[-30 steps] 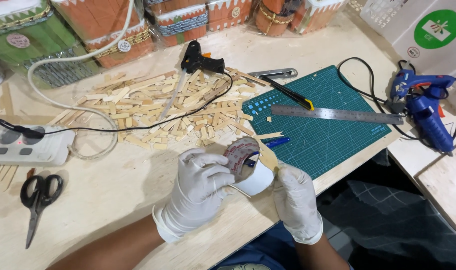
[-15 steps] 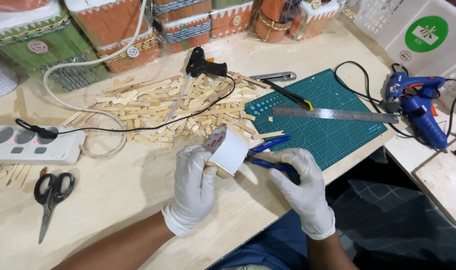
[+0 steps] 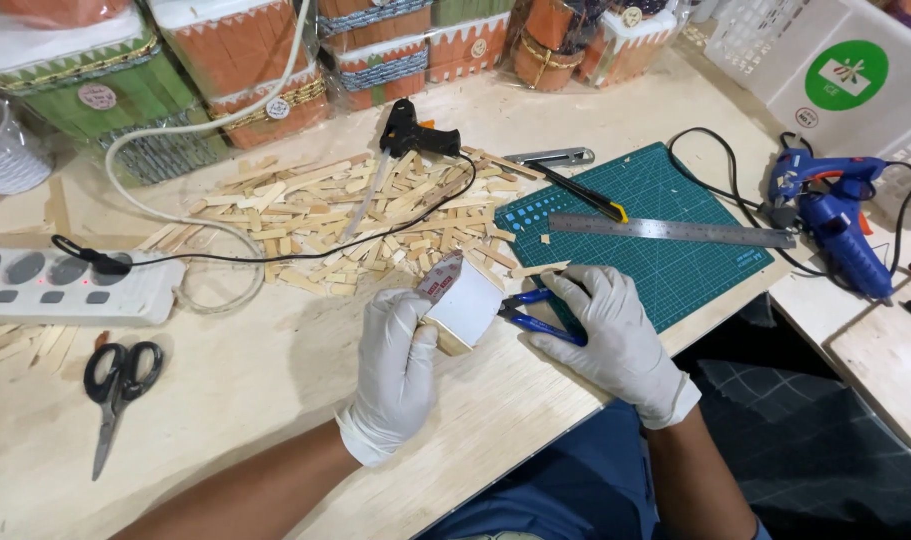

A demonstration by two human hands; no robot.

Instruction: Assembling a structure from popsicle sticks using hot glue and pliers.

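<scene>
A craft workshop: cutting mat (image 3: 665,240), glue gun (image 3: 835,215), wooden sticks (image 3: 355,215).

We see a pale wooden tabletop (image 3: 275,370) carrying a green cutting mat (image 3: 675,260), with a steel ruler (image 3: 670,231) lying across it. Left of the mat spreads a heap of wooden sticks (image 3: 355,225); farther left lie a white power strip (image 3: 65,285) and black-handled scissors (image 3: 118,385). Right of the mat rests a blue glue gun (image 3: 835,215).

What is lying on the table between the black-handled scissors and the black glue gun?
In the head view, between the black-handled scissors and the black glue gun lie a heap of flat wooden sticks and a thin black cord.
</scene>
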